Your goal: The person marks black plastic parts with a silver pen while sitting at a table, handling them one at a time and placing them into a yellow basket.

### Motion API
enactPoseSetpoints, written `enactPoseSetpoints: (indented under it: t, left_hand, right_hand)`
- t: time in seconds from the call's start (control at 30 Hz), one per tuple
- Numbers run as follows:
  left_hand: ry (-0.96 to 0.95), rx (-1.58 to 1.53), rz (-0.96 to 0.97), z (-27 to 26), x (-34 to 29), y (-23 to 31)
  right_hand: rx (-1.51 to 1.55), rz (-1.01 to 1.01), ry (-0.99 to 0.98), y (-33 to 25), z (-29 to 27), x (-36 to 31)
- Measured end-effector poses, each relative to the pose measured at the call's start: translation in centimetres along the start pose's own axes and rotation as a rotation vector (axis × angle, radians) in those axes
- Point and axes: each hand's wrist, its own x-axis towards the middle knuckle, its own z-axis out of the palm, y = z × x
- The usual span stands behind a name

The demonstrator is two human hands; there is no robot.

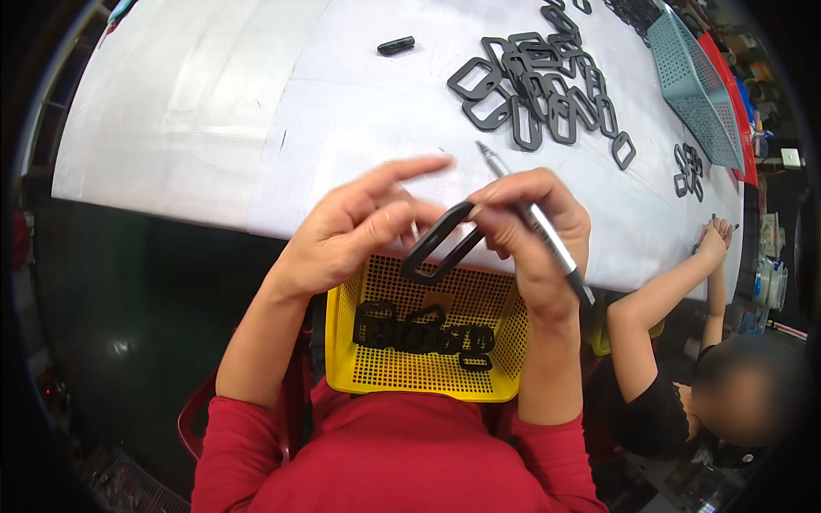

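Observation:
My right hand (539, 231) pinches a black rectangular plastic frame (434, 250) with rounded corners between thumb and fingers. A silver-grey marker pen (552, 239) is also in that hand, lying across the fingers with its bare tip toward the table. Close to the frame's left side is my left hand (359, 221), index finger stretched out and thumb apart; it is slightly blurred. Below both hands, a yellow perforated basket (342, 359) at my lap holds several similar black frames (419, 333).
A loose pile of black frames (539, 77) covers the far right of the white table (188, 111). A short black cap-like piece (396, 46) lies left of it. Farther right are a grey-blue basket (697, 90), a small frame cluster (688, 171) and a co-worker's arms (663, 295).

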Motion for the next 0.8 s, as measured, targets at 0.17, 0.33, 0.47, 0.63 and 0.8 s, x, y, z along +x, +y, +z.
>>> enactPoseSetpoints:
  t: [0.17,0.33,0.47,0.63,0.8]
  left_hand:
    - [0.273,0.754,0.564,2.5,0.3,-1.5]
    - [0.216,0.665,0.77,2.2,0.4,-2.9]
    - [0.296,0.727,0.486,2.0,-0.4,-2.8]
    - [0.322,0.617,0.36,1.4,-1.0,-4.3]
    - [0.285,0.608,0.396,1.0,-0.9,-4.5]
  right_hand:
    - [0.441,0.24,0.287,1.3,0.8,-0.2]
    - [0.221,0.316,0.345,1.2,2.8,-0.9]
    - [-0.169,0.204,0.459,2.0,1.3,-1.5]
    - [-0.124,0.174,0.489,2.8,1.5,-1.6]
    - [-0.313,0.013,0.454,3.6,2.0,-1.6]
